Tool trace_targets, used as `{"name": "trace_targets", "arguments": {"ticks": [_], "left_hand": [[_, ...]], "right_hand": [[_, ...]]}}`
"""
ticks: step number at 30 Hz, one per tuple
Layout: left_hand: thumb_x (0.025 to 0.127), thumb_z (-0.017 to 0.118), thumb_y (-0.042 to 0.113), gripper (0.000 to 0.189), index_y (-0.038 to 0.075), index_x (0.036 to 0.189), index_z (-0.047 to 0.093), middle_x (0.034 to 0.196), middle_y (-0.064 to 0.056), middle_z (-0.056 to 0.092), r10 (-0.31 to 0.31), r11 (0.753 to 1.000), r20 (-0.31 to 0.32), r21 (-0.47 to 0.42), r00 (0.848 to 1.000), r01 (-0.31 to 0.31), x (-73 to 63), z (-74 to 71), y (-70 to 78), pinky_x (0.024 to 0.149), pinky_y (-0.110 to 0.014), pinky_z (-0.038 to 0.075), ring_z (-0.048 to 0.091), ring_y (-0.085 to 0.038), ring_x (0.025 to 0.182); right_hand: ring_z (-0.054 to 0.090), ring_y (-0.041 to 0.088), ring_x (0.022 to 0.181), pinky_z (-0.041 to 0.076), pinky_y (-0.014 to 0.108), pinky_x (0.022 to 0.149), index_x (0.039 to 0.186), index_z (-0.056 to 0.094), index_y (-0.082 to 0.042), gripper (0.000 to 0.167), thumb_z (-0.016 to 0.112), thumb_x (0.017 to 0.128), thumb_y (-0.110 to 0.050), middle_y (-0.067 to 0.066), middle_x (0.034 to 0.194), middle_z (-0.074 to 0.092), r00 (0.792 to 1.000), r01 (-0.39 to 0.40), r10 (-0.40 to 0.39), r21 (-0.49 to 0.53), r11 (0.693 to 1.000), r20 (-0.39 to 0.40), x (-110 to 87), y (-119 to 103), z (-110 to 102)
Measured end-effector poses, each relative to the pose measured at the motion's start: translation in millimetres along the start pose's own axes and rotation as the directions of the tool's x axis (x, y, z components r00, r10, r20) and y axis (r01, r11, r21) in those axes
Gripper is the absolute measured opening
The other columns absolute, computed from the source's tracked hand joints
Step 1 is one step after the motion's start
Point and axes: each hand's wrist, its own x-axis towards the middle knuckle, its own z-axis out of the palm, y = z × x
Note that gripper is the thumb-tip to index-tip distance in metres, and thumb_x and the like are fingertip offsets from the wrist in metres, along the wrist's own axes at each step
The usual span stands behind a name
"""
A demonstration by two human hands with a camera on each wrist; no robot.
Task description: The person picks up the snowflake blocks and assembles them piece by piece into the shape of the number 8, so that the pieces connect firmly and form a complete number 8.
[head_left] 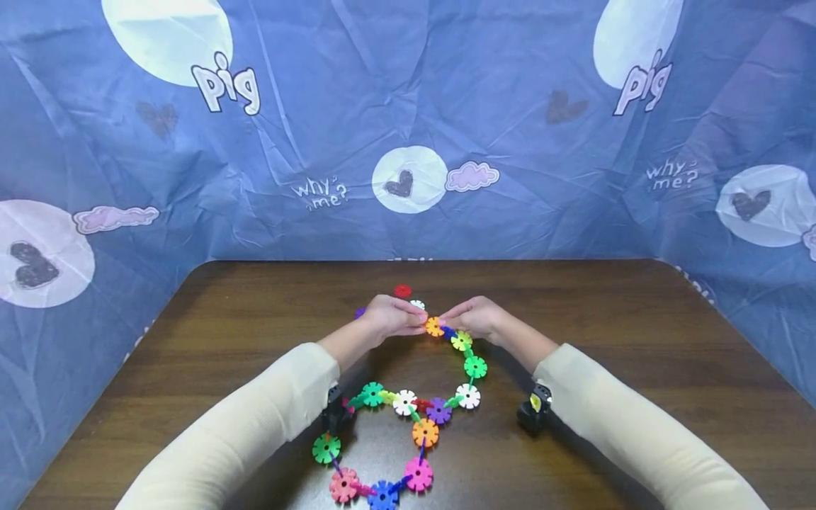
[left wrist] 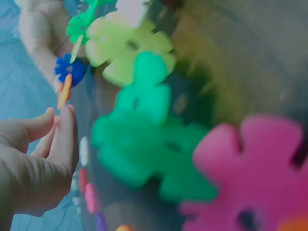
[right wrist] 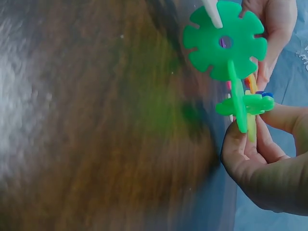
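Note:
A chain of colourful notched plastic discs joined edge to edge curves over the table. At its far end, my left hand (head_left: 390, 316) pinches an orange notched disc (head_left: 434, 326) between thumb and fingertips. Just to the right, my right hand (head_left: 479, 318) pinches the blue notched disc (head_left: 449, 332) joined to it; fingers partly hide this disc. In the right wrist view, that thumb lies against the blue disc (right wrist: 264, 94), with a green disc (right wrist: 225, 41) hanging nearer the camera. Yellow-green (head_left: 462, 341) and green (head_left: 475, 367) discs follow down the chain.
Nearer me, the chain forms a closed loop with an orange disc (head_left: 425, 432), a pink disc (head_left: 418, 474) and a blue disc (head_left: 383, 496). Loose red (head_left: 403, 290), white (head_left: 417, 304) and purple (head_left: 360, 312) pieces lie beyond my hands. A blue printed cloth (head_left: 357, 234) hangs behind the brown table (head_left: 574, 290).

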Motion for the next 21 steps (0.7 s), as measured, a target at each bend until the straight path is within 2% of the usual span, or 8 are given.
{"name": "trace_targets", "arguments": {"ticks": [3, 5, 7, 10, 14, 18, 20, 21], "left_hand": [[0.085, 0.067, -0.005, 0.023, -0.014, 0.106, 0.067, 0.103, -0.026, 0.071, 0.080, 0.987, -0.017, 0.144, 0.997, -0.077, -1.0, -15.4, 6.3, 0.083, -0.037, 0.058, 0.073, -0.021, 0.076], [0.084, 0.069, -0.003, 0.020, -0.012, 0.102, 0.069, 0.099, -0.025, 0.072, 0.153, 0.940, -0.006, 0.310, 0.988, -0.144, -3.5, -30.1, 10.7, 0.080, -0.037, 0.059, 0.074, -0.023, 0.076], [0.083, 0.071, 0.001, 0.017, -0.008, 0.097, 0.072, 0.092, -0.022, 0.074, 0.210, 0.854, 0.022, 0.482, 0.978, -0.194, -6.4, -45.7, 13.3, 0.074, -0.034, 0.061, 0.074, -0.022, 0.073], [0.080, 0.076, 0.006, 0.013, -0.002, 0.091, 0.074, 0.085, -0.016, 0.075, 0.238, 0.693, 0.092, 0.681, 0.967, -0.235, -13.2, -65.8, 12.5, 0.065, -0.027, 0.059, 0.071, -0.016, 0.067], [0.073, 0.082, 0.008, 0.016, 0.000, 0.085, 0.075, 0.082, -0.012, 0.075, 0.259, 0.510, 0.199, 0.803, 0.945, -0.309, -22.8, -84.8, 5.1, 0.064, -0.022, 0.055, 0.068, -0.011, 0.069], [0.065, 0.087, 0.005, 0.023, -0.001, 0.083, 0.073, 0.080, -0.013, 0.074, 0.288, 0.392, 0.287, 0.835, 0.914, -0.386, -31.9, -96.3, -0.7, 0.066, -0.024, 0.057, 0.069, -0.016, 0.072], [0.064, 0.087, 0.004, 0.023, -0.001, 0.081, 0.072, 0.078, -0.013, 0.073, 0.298, 0.357, 0.320, 0.837, 0.899, -0.416, -34.8, -99.0, -2.5, 0.066, -0.024, 0.057, 0.068, -0.016, 0.071], [0.064, 0.087, 0.003, 0.023, -0.001, 0.081, 0.072, 0.077, -0.012, 0.073, 0.299, 0.354, 0.327, 0.834, 0.896, -0.423, -35.6, -100.0, -3.5, 0.065, -0.024, 0.057, 0.067, -0.016, 0.070]], "right_hand": [[0.060, 0.012, 0.088, 0.050, 0.028, 0.080, 0.116, 0.068, -0.001, 0.032, 0.066, 0.091, -0.021, 0.007, 0.111, 0.071, 1.000, 0.005, -0.005, 0.011, 1.000, -0.006, 1.3, 3, -2], [0.060, 0.013, 0.094, 0.052, 0.031, 0.086, 0.117, 0.067, -0.001, 0.032, 0.065, 0.092, -0.021, 0.009, 0.117, 0.069, 1.000, 0.012, -0.012, 0.011, 1.000, -0.002, 1.7, 5, -4], [0.061, 0.015, 0.100, 0.051, 0.035, 0.092, 0.118, 0.067, -0.001, 0.032, 0.064, 0.093, -0.020, 0.011, 0.121, 0.068, 1.000, 0.011, -0.011, 0.017, 1.000, -0.006, 1.5, 6, -6], [0.060, 0.017, 0.106, 0.050, 0.038, 0.097, 0.120, 0.065, 0.000, 0.033, 0.063, 0.094, -0.020, 0.014, 0.127, 0.064, 1.000, 0.018, -0.018, 0.018, 1.000, -0.005, 0.1, 9, -9], [0.061, 0.016, 0.104, 0.051, 0.031, 0.089, 0.120, 0.065, 0.000, 0.034, 0.063, 0.093, -0.020, 0.014, 0.127, 0.064, 1.000, 0.023, -0.023, 0.015, 1.000, -0.011, -2.3, 10, -11], [0.061, 0.015, 0.101, 0.051, 0.027, 0.083, 0.120, 0.065, 0.000, 0.034, 0.064, 0.093, -0.020, 0.014, 0.126, 0.065, 1.000, 0.023, -0.023, 0.018, 1.000, -0.010, -3.6, 11, -12], [0.061, 0.016, 0.101, 0.051, 0.028, 0.084, 0.120, 0.065, 0.000, 0.034, 0.063, 0.093, -0.020, 0.014, 0.127, 0.064, 1.000, 0.025, -0.025, 0.020, 0.999, -0.007, -3.9, 11, -12], [0.061, 0.016, 0.103, 0.052, 0.030, 0.087, 0.120, 0.065, 0.000, 0.034, 0.063, 0.093, -0.021, 0.015, 0.127, 0.064, 1.000, 0.027, -0.026, 0.015, 1.000, -0.006, -4.3, 11, -12]]}}
